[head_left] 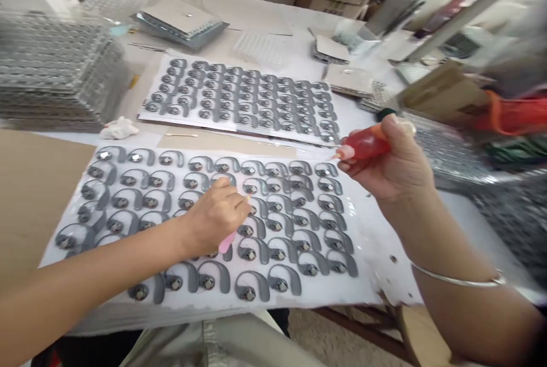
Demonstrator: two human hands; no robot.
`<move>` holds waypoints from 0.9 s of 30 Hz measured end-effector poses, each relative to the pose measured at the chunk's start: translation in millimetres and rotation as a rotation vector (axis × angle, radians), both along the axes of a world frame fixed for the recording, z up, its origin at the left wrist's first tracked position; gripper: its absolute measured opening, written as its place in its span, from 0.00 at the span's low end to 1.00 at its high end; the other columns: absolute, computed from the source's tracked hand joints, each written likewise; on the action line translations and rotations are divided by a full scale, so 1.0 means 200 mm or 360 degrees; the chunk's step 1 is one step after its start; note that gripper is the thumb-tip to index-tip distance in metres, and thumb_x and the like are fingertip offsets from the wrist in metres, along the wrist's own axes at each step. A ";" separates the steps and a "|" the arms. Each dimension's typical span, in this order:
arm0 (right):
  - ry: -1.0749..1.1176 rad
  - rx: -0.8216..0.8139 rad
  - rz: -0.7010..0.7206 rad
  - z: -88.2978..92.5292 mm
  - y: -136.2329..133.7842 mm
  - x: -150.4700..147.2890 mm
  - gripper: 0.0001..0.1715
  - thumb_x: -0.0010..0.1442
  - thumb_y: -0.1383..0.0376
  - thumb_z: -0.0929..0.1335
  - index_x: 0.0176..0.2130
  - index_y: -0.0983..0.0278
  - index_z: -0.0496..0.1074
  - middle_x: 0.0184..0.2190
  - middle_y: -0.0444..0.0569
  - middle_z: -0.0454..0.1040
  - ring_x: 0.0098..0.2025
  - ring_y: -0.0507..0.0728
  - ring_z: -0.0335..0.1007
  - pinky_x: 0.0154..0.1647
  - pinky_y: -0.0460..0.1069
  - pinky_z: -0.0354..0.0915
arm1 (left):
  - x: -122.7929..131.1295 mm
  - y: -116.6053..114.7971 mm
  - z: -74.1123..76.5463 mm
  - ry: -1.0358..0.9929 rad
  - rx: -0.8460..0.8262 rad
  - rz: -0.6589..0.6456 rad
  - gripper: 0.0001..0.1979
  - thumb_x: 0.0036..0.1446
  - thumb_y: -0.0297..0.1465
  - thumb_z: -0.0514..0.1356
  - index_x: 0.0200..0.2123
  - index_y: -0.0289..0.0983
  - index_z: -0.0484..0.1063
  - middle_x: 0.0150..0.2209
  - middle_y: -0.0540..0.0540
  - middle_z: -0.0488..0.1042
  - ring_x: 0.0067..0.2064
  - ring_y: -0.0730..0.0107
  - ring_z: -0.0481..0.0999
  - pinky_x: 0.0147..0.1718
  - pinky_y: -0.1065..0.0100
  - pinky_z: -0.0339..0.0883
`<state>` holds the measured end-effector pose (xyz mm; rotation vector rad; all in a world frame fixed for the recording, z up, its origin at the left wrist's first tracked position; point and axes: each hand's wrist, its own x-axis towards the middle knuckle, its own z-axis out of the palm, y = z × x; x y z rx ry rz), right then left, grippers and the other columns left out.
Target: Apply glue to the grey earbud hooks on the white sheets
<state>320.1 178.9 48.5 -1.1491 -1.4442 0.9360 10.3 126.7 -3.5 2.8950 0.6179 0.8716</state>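
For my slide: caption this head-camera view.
Right hand holds a red plastic squeeze bottle; left hand grips a pink stick over grey hook-shaped pieces.

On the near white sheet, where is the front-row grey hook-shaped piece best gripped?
Pinch the hook piece by its curved arm, coming from above: it lies flat on the white sheet, and the arm curves clear of the round metal-centred end, which stays untouched.

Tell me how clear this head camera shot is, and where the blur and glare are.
In the head view, the stacked clear trays at upper left and the clutter at far right are blurred; the white sheet shows soft glare near the red bottle; wide-angle distortion bows the table edges.
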 end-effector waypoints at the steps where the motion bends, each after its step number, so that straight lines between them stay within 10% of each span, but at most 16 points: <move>1: 0.0175 -0.0168 -0.0016 -0.01 -0.03 0.05 0.24 0.56 0.47 0.68 0.23 0.59 0.59 0.17 0.42 0.68 0.21 0.55 0.70 0.20 0.51 0.65 | 0.00 0.00 0.00 -0.0027 -0.0019 -0.0016 0.09 0.54 0.17 0.51 0.31 0.33 0.69 0.26 0.43 0.73 0.30 0.64 0.70 0.32 0.63 0.60; 11: 0.0587 -0.0830 -0.0527 -0.15 -0.38 0.41 0.29 0.38 0.44 0.77 0.23 0.61 0.64 0.21 0.42 0.71 0.37 0.65 0.76 0.36 0.63 0.74 | -0.03 0.01 0.01 -0.0082 -0.0021 -0.0118 0.11 0.54 0.18 0.51 0.34 0.36 0.69 0.28 0.46 0.74 0.31 0.63 0.72 0.35 0.61 0.60; 27: 0.0722 -0.0580 -0.0560 -0.13 -0.45 0.34 0.28 0.40 0.46 0.77 0.23 0.61 0.63 0.21 0.38 0.71 0.25 0.55 0.73 0.39 0.59 0.74 | -0.02 0.01 0.00 -0.0054 -0.0038 -0.0074 0.11 0.53 0.18 0.52 0.34 0.35 0.71 0.26 0.45 0.74 0.29 0.65 0.72 0.34 0.63 0.61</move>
